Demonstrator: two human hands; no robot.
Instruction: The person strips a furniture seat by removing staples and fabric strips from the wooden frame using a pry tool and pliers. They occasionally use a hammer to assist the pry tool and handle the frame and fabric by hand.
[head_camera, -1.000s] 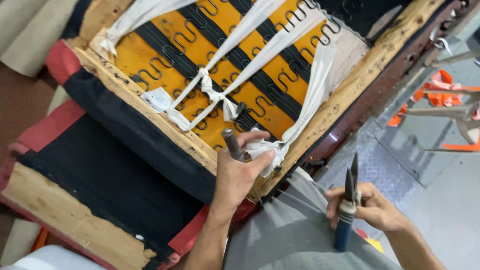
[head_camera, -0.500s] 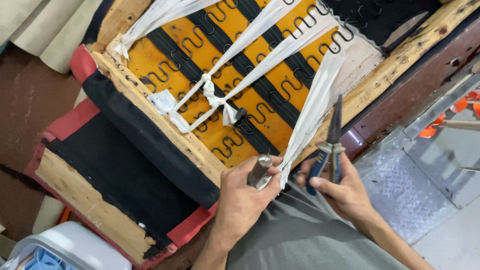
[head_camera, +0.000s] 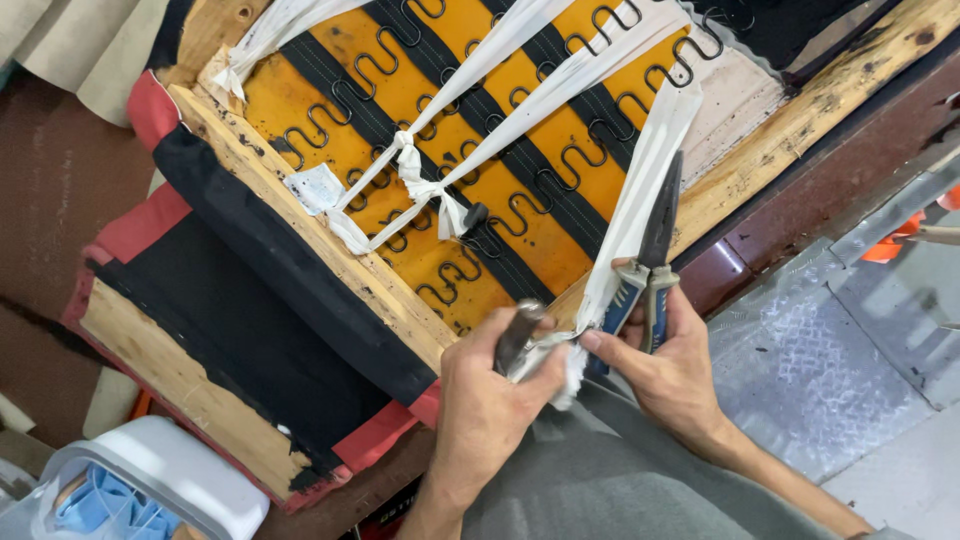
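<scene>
While the white strap (head_camera: 640, 190) runs taut from the springs (head_camera: 440, 150) down to the wooden frame (head_camera: 330, 260), its loose end lies at about 6 o'clock of the seat, pinched between both hands. The left hand (head_camera: 490, 400) is clenched around a small tool (head_camera: 518, 335) and also presses the strap end, probably to keep tension. The right hand (head_camera: 670, 365), at 3 o'clock from the left, grasps pliers (head_camera: 655, 240) with blue handles, tips pointing to 12 o'clock along the strap. What the small tool is, I cannot tell; the fist hides most of it. Black fabric (head_camera: 270, 330) covers the lower frame.
</scene>
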